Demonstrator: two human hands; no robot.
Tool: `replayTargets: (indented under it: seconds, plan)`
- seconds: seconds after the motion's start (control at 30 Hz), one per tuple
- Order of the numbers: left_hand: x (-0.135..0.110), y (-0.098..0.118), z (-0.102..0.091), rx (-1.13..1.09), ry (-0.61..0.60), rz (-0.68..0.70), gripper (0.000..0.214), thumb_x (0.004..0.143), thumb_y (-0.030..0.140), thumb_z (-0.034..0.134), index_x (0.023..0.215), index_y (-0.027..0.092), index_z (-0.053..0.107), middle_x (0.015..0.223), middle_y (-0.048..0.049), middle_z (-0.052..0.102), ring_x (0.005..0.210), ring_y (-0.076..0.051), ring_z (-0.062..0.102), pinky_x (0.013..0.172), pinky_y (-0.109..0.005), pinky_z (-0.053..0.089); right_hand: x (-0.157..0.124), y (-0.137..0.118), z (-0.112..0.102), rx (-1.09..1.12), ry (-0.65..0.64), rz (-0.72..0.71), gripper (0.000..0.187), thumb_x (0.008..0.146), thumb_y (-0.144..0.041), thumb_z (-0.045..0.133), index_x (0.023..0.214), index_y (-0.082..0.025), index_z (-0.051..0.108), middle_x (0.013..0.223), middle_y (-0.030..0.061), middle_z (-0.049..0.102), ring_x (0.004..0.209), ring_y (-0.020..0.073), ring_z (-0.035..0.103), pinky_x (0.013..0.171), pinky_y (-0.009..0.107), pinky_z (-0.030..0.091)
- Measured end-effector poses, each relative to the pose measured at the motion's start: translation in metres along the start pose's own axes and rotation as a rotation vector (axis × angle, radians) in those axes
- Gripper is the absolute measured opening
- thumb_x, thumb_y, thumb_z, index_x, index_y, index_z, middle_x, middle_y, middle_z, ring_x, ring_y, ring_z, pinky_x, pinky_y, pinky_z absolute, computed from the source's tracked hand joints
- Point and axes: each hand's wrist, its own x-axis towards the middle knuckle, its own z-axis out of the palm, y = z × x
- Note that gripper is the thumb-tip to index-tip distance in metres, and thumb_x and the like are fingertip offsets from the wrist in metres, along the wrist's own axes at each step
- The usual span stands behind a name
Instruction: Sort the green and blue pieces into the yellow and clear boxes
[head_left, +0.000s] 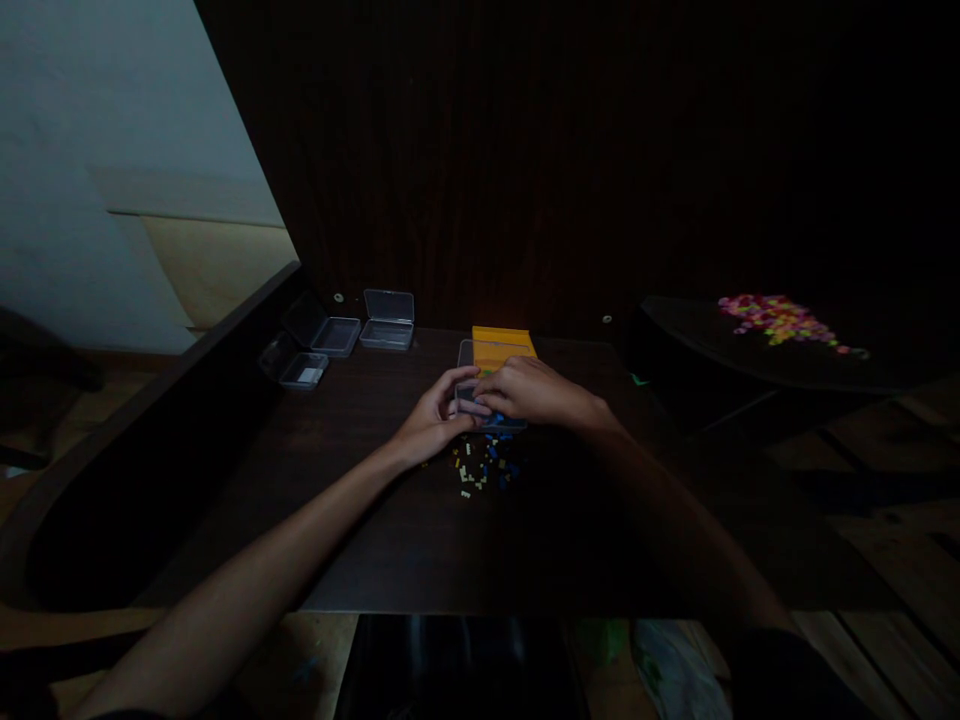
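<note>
A small clear plastic box with its lid raised sits near the middle of the dark tabletop. My left hand grips its left side, thumb at the near edge and fingers at the far edge. Over the box is my right hand, its fingers bent together and reaching inside; whatever they pinch is hidden. Blue pieces show at the box's near right corner. Just in front lies a loose scatter of tiny building bricks, cream, blue and yellow. Behind the box, a yellow-orange packet or card stands against its lid.
Three other clear boxes stand open at the back left: one by the back panel, one beside it, one nearer. A raised side board bounds the left. At right, a pile of colourful small pieces lies on a dark surface.
</note>
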Motion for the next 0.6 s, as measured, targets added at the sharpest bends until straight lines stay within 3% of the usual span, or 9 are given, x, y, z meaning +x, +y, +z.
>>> replayTargets:
  seconds: [0.6]
  plan:
    - [0.004, -0.001, -0.008, -0.026, -0.004, 0.021, 0.062, 0.067, 0.011, 0.071, 0.124, 0.023, 0.05, 0.128, -0.0103, 0.055, 0.091, -0.017, 0.068, 0.08, -0.031, 0.056, -0.012, 0.007, -0.016, -0.031, -0.019, 0.058, 0.036, 0.084, -0.016, 0.05, 0.108, -0.028, 0.075, 0.095, 0.0033, 0.075, 0.08, 0.0171, 0.063, 0.068, 0.024, 0.039]
